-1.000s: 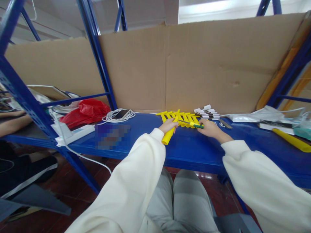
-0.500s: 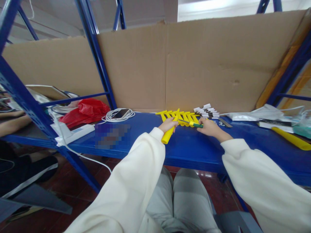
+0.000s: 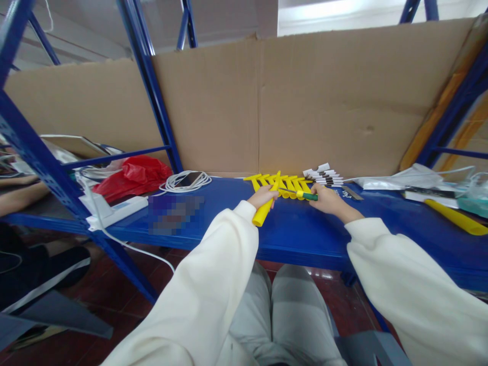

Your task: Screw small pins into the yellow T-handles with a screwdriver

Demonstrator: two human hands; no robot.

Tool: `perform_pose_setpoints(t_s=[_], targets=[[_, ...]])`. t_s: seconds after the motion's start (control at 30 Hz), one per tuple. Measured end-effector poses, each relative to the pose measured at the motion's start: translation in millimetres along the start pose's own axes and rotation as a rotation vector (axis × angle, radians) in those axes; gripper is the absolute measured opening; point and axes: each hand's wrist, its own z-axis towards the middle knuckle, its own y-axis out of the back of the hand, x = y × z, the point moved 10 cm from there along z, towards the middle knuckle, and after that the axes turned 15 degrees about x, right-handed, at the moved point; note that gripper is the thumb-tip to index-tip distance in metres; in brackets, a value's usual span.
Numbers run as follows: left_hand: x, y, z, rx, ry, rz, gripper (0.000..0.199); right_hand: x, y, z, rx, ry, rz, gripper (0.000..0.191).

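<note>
My left hand (image 3: 263, 196) is closed around a yellow tube-shaped piece (image 3: 261, 217), which slants with its wide round end toward me. In my right hand (image 3: 325, 198) is a screwdriver with a yellow and green handle (image 3: 306, 195); its shaft points left and its tip reaches the yellow piece near my left fingers. Just behind both hands, a row of similar yellow pieces (image 3: 296, 184) lies side by side on the blue shelf (image 3: 297, 234). White and black small parts (image 3: 328, 176) are heaped behind my right hand.
On the left are a coiled white cable (image 3: 186, 181), a red plastic bag (image 3: 139, 175) and a white power strip (image 3: 122, 211). Another yellow piece (image 3: 457, 217) and plastic bags lie at the right. Cardboard (image 3: 305, 101) stands behind. Another person's arm shows far left.
</note>
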Motion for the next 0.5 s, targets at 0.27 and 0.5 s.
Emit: perform_pose_setpoints(t_s=[0.27, 0.5], targets=[[4.0, 3.0, 7.0, 0.001, -0.014, -0.008, 0.013, 1.8, -3.6, 1.6, 0.032, 0.013, 0.003, 0.018], [3.6, 1.0, 5.8, 0.020, -0.010, -0.006, 0.012, 0.3, -3.9, 1.6, 0.039, -0.011, -0.039, 0.027]])
